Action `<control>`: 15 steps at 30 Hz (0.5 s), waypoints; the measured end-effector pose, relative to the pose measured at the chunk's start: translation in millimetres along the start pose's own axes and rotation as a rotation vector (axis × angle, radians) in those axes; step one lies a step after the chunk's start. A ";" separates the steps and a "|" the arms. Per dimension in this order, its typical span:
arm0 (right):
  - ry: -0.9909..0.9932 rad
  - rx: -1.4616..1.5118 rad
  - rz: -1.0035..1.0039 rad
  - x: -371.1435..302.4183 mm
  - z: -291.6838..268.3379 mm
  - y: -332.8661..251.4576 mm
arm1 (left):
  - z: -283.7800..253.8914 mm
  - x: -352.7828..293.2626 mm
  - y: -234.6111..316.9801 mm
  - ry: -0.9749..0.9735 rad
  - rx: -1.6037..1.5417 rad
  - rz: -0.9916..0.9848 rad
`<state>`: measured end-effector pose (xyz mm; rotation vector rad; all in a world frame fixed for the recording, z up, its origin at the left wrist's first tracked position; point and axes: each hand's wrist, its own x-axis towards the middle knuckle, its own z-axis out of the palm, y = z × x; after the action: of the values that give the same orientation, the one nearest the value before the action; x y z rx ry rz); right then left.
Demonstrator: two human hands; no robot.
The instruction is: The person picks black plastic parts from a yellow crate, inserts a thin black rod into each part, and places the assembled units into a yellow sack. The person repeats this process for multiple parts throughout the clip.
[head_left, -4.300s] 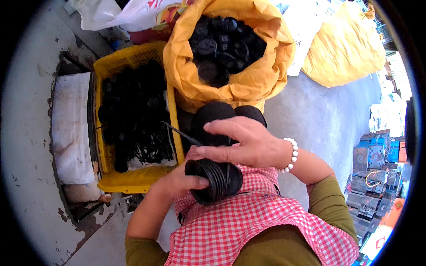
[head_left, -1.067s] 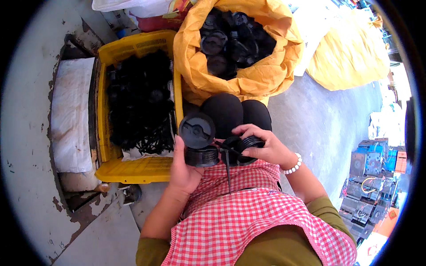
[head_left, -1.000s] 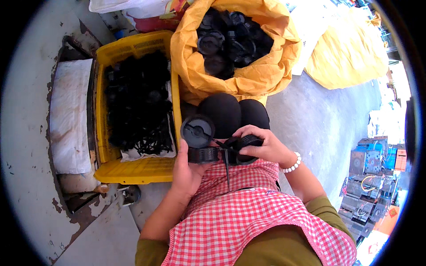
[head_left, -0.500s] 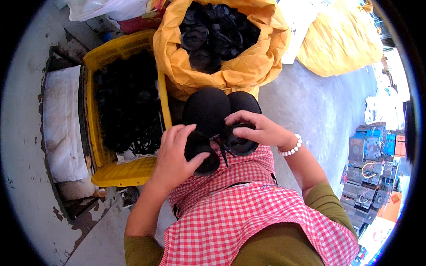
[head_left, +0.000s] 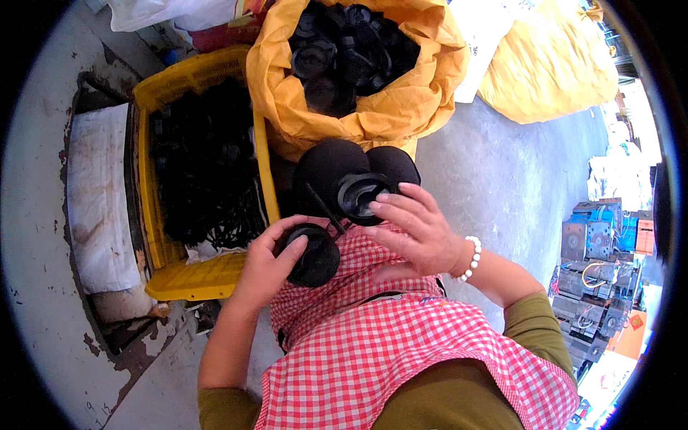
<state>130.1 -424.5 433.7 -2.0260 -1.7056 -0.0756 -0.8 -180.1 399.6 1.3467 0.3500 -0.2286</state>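
Observation:
My left hand (head_left: 271,259) grips a round black plastic lid-like part (head_left: 315,256), thumb on its face and fingers around its edge. A second round black part (head_left: 362,198), with a raised ring and a recessed middle, is above it over my knees. Thin black plastic stems (head_left: 331,213) lie between the two; whether they join both parts I cannot tell. My right hand (head_left: 419,233) has its fingers stretched out and apart, their tips at the second part's right edge. Its thumb is smeared by motion below.
An orange sack (head_left: 430,79) full of round black parts stands ahead of my knees. Left of it is a yellow crate (head_left: 190,287) heaped with black pieces. Another yellow sack (head_left: 552,64) lies at the far right. Metal blocks (head_left: 591,240) are stacked at the right edge.
The second black part has moved up and left. My right hand has turned and its fingers have opened out. My left hand has tipped its part and shifted slightly left and down.

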 end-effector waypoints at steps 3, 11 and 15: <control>-0.007 -0.163 -0.016 -1.3 14.9 -0.6 | -2.4 -1.6 0.6 -0.112 -0.247 -0.139; 0.092 -0.240 -0.173 6.7 32.5 30.8 | 21.9 -6.9 -16.0 -0.144 -0.131 -0.134; 0.180 -0.176 -0.190 6.3 36.2 36.8 | 35.0 -6.6 -8.2 -0.179 -0.186 -0.197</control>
<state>156.6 -408.2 392.0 -1.9055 -1.8240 -0.4723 -5.8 -216.3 401.0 1.0995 0.3445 -0.4665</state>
